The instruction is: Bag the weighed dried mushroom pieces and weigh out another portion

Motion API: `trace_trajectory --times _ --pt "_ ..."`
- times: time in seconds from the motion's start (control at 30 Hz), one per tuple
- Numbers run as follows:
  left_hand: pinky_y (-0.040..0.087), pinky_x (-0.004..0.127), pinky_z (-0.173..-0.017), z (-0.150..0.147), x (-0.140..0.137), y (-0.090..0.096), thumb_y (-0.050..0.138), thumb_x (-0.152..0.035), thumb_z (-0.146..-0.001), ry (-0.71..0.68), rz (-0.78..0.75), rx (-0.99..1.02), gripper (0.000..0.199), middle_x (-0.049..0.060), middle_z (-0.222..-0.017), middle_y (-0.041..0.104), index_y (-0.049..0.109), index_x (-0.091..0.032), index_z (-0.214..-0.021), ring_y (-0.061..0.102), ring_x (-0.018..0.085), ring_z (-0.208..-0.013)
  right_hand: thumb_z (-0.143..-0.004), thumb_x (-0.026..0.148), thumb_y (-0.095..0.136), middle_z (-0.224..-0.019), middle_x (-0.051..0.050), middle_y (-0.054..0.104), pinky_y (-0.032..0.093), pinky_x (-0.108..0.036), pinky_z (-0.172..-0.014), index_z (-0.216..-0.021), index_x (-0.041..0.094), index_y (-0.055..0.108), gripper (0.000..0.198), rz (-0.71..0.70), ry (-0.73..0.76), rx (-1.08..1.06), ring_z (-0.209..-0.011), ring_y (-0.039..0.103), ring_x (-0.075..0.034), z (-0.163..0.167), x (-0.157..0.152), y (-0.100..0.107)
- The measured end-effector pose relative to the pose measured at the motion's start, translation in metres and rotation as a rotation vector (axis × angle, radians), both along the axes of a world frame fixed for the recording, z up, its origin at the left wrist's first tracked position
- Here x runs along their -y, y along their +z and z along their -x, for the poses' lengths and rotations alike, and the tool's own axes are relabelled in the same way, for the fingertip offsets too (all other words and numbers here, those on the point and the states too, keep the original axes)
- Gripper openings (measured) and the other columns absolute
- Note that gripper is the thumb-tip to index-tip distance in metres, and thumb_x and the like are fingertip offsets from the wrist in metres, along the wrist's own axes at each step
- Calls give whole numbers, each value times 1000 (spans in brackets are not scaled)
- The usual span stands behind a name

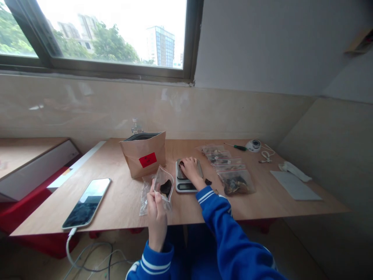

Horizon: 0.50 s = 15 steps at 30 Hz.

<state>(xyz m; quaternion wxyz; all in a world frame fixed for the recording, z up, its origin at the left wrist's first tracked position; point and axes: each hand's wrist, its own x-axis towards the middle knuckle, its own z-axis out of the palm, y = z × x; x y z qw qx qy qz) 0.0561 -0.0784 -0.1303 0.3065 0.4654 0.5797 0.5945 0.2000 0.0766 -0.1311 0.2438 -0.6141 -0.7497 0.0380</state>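
The left hand (156,212) pinches a clear pouch (163,183) holding a dark piece, raised just above the table (122,202) near its front edge. The right hand (190,167) lies palm down on the scale (186,182) beside it, fingers curled over dark bits on the pan; whether it grips any I cannot tell. A paper bag (144,155) stands behind the pouch, filled pouches (233,177) lie right of the scale, and a phone (87,202) lies toward the front left corner.

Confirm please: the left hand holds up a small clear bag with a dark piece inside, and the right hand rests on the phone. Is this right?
Not quite. In the head view the right hand rests on the scale, not the phone. The left hand does hold the small clear bag.
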Motion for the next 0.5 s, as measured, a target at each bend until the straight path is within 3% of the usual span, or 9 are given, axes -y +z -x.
trace_trajectory --times 0.1,0.2,0.27,0.37,0.5 --pt "34 47 -106 1 -1 0 32 -44 -93 27 10 -17 27 13 -137 49 44 -22 -83 43 25 -130 -89 26 49 -89 -7 69 47 -31 -75 -102 18 61 19 47 106 -406 -78 62 -18 8 16 18" --pt "31 49 -107 -1 -4 0 34 -43 -93 38 -13 -52 25 13 -141 45 45 -22 -85 40 25 -132 -91 39 45 -78 0 66 46 -24 -55 -122 19 49 37 102 273 -746 -53 56 -11 20 42 49" --pt "31 47 -108 -3 -5 1 33 -42 -93 30 -13 -57 25 13 -142 43 46 -22 -88 39 25 -133 -89 43 50 -79 1 65 47 -24 -59 -127 21 45 44 96 364 -686 -58 58 -11 26 58 68" --pt "31 45 -108 -4 -5 2 32 -42 -93 33 9 -50 25 12 -144 42 47 -22 -94 39 24 -133 -89 36 52 -94 -3 64 47 -31 -80 -122 21 50 36 -23 362 -432 -86 60 -17 24 66 78" --pt "31 44 -108 -1 -4 1 32 -42 -93 40 -13 -30 24 13 -143 42 46 -22 -93 44 24 -129 -90 19 43 -112 -11 59 39 -38 -96 -111 17 58 26 -111 124 -179 -109 51 -23 -3 41 47"
